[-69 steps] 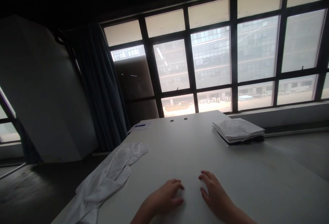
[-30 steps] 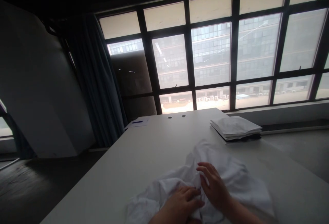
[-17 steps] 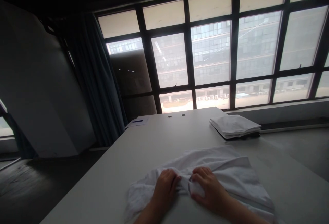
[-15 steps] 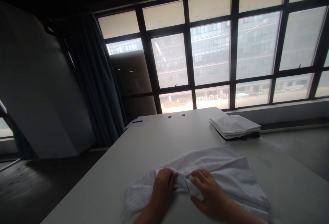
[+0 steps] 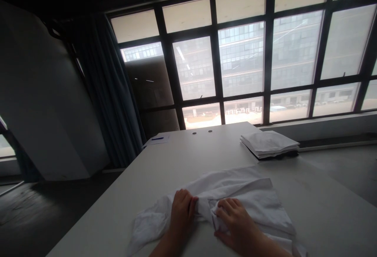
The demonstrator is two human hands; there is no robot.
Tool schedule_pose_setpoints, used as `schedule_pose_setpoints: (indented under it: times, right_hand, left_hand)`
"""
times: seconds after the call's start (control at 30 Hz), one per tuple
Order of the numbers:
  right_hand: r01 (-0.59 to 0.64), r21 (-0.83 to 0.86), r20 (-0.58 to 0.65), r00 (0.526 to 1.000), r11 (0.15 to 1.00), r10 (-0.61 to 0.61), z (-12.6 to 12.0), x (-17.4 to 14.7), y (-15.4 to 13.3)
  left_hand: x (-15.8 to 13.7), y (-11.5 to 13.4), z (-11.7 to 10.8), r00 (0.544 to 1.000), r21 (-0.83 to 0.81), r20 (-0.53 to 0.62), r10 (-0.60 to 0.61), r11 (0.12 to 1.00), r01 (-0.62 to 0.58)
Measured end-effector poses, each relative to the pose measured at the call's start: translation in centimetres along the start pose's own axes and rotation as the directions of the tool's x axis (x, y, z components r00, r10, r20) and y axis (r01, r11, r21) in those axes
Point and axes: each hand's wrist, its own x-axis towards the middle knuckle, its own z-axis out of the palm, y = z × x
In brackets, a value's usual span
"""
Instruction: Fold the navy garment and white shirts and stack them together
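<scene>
A white garment (image 5: 259,198), perhaps a shirt, lies rumpled across the near part of the white table (image 5: 188,151). My left hand (image 5: 183,212) is closed on its near edge, fingers curled over the cloth. Just to the right, my right hand (image 5: 232,217) grips a bunched fold of the same cloth, with the thumb below and the fingers on top. A short stretch of cloth runs between the two hands. The garment's left end spreads out beyond my left wrist, and part of its right side is hidden under my right forearm.
A stack of folded white cloths (image 5: 269,144), with something black at its bottom, sits at the table's right edge. Paper with a blue pen (image 5: 157,138) lies at the far left corner. Beyond are a dark curtain (image 5: 108,92) and large windows (image 5: 240,60).
Both hands have shifted slightly left, drawing the garment the same way. The right side of the cloth has slid left along the table, and the hands are a little farther apart.
</scene>
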Motion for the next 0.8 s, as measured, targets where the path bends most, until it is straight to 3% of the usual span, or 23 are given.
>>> schedule_pose_setpoints:
  times: [0.1, 0.17, 0.3, 0.47, 0.67, 0.8]
  right_hand:
    - [-0.050, 0.034, -0.062, 0.997, 0.998, 0.052, 0.0, 0.4, 0.6]
    - [-0.085, 0.148, -0.136, 0.985, 0.985, 0.105, -0.7, 1.1, 1.4]
    - [-0.129, 0.409, -0.272, 0.928, 0.903, 0.256, -2.9, 2.5, 3.0]
    - [-0.251, 0.692, -0.280, 0.771, 0.677, 0.572, -6.0, 3.4, 4.7]
    - [-0.208, 0.899, -0.219, 0.550, 0.386, 0.806, -10.5, 4.1, 6.8]
    - [-0.112, 0.964, -0.169, 0.447, 0.243, 0.878, -13.6, 3.9, 9.4]
  left_hand:
    - [0.2, 0.1, 0.0, 0.996, 0.032, 0.040, 0.082, 0.996, -0.083]
    - [0.5, -0.2, 0.0, 0.991, 0.050, 0.080, 0.111, 0.992, -0.115]
    - [1.0, -0.9, 0.2, 0.988, 0.098, 0.148, 0.053, 0.993, -0.068]
    - [0.9, -0.9, 0.3, 0.973, 0.146, 0.229, -0.023, 0.989, -0.011]
    - [1.1, -0.9, -0.1, 0.956, 0.227, 0.278, -0.098, 0.973, 0.034]
    - [1.1, -1.8, -0.3, 0.958, 0.219, 0.267, -0.100, 0.975, 0.041]
